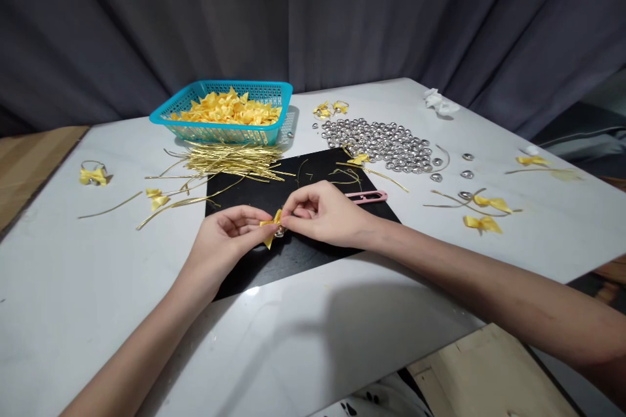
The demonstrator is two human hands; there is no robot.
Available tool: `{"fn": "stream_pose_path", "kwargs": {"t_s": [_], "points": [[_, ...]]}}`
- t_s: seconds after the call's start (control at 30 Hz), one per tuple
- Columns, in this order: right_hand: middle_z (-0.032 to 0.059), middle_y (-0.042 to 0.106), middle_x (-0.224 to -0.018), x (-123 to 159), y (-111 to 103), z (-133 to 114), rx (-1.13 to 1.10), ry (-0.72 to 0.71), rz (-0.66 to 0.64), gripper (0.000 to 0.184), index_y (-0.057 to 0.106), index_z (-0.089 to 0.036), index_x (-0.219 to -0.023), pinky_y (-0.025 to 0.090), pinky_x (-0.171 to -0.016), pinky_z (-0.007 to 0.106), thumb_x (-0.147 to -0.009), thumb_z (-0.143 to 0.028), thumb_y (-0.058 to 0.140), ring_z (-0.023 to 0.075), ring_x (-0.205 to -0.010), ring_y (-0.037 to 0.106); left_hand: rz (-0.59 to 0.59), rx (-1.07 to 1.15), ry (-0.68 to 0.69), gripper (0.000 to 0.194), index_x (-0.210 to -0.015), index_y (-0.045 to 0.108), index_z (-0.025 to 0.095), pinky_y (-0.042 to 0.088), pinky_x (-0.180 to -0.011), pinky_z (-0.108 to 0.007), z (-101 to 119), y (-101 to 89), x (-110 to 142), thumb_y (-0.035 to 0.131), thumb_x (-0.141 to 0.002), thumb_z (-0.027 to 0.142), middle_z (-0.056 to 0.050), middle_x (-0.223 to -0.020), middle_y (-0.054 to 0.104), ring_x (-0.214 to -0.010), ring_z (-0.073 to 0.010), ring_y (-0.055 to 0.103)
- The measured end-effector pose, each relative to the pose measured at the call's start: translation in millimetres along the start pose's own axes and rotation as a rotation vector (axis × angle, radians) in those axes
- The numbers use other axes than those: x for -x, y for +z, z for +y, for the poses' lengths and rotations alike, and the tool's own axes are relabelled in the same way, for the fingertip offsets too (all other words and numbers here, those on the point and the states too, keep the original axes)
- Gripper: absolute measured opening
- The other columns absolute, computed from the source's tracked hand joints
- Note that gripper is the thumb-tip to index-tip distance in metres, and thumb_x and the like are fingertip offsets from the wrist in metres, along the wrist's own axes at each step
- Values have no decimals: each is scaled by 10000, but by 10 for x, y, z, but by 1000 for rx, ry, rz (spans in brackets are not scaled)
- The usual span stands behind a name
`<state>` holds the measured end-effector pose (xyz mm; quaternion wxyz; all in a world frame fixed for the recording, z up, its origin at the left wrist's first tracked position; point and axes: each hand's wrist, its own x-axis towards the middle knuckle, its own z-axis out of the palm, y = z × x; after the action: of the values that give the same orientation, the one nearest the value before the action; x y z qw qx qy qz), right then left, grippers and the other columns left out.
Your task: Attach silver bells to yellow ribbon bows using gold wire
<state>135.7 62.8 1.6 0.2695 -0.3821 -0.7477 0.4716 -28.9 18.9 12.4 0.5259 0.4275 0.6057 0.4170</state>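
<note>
Over the black mat [244, 273], my left hand [227, 232] pinches a yellow ribbon bow [268, 239] between thumb and fingers. My right hand [325, 214] meets it from the other side, its thumb and index finger closed at the bow's edge. A small shiny silver bead [280, 232] shows just under the fingertips, against the bow. Whether the right fingertips grip the ribbon, the bead or a wire is too small to tell. Behind my right hand lies a pink-handled cutter [366, 197], partly covered by it.
A blue basket [161, 118] of yellow bows stands at the back left, with a pile of gold wire ties [229, 161] before it. Many silver beads [381, 140] lie right of centre. Loose bows [482, 224] and wires lie on both sides; crumpled white tissue [440, 103] sits far right.
</note>
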Motion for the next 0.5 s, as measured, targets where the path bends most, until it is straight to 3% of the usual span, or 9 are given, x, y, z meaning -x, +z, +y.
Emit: {"fn": "stream_pose_path", "kwargs": {"t_s": [0.23,0.4,0.5], "points": [[-76,317,-486,9,-9,-42,-36,24,-40,141,619,-78,-713,204,-423,158,-734,-217,613,11,-454,258,-1,-24,36,197,-628,665,175,478,-554,-199,-11,-27,-8,799,-484,189,23,-544,655,-520,-104,583],[-59,363,-523,29,3,-40,46,-105,-3,94,591,-93,-702,227,-452,159,-750,-168,560,17,-476,277,6,-16,29,189,-615,674,169,463,-552,-198,-2,-13,-2,800,-481,211,12,-567,664,-538,-107,577],[-63,342,-524,42,11,-51,61,-130,29,75,580,-96,-698,236,-457,154,-744,-145,547,15,-477,277,-19,13,20,139,-649,703,169,436,-546,-160,-16,-20,-2,767,-567,261,11,-601,668,-565,-85,556]]}}
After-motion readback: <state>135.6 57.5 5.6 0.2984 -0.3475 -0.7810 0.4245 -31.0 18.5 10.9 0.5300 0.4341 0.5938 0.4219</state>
